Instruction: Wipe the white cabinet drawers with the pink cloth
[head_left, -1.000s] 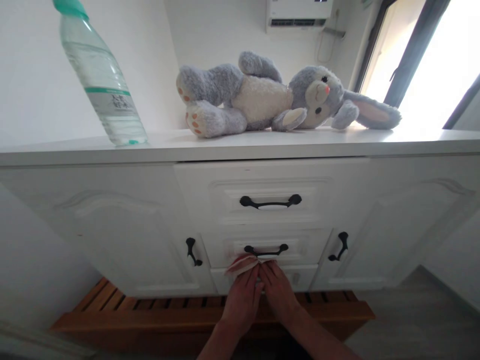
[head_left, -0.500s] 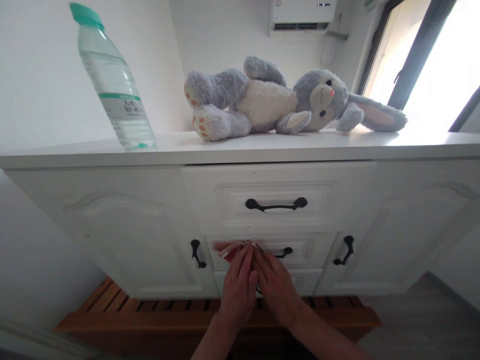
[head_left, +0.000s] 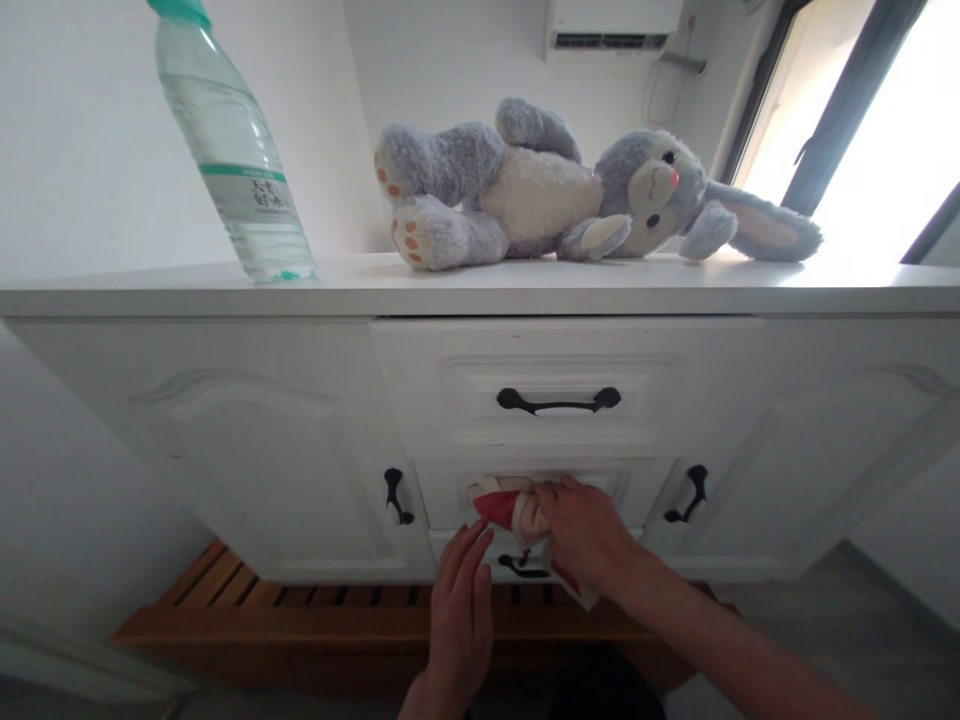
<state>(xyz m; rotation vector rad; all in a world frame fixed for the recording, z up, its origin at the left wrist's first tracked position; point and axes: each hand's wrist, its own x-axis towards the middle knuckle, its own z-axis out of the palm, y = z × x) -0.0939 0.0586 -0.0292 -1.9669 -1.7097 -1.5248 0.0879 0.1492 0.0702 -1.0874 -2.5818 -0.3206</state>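
Observation:
My right hand [head_left: 589, 532] grips a bunched red and cream cloth [head_left: 510, 507] and presses it against the middle drawer [head_left: 637, 490] of a white cabinet, hiding that drawer's handle. My left hand [head_left: 461, 615] hovers just below and to the left, fingers straight and together, holding nothing, in front of the bottom drawer handle [head_left: 521, 568]. The top drawer [head_left: 559, 400] with its black handle is closed above.
On the cabinet top [head_left: 480, 290] lies a grey plush rabbit [head_left: 570, 195] and stands a water bottle [head_left: 232, 150] with a green cap. Cabinet doors with black handles flank the drawers. A wooden slatted platform [head_left: 247, 620] runs beneath. A window is at the right.
My right hand has taken the cloth alone and shifted right along the middle drawer front. My left hand has let go and dropped lower.

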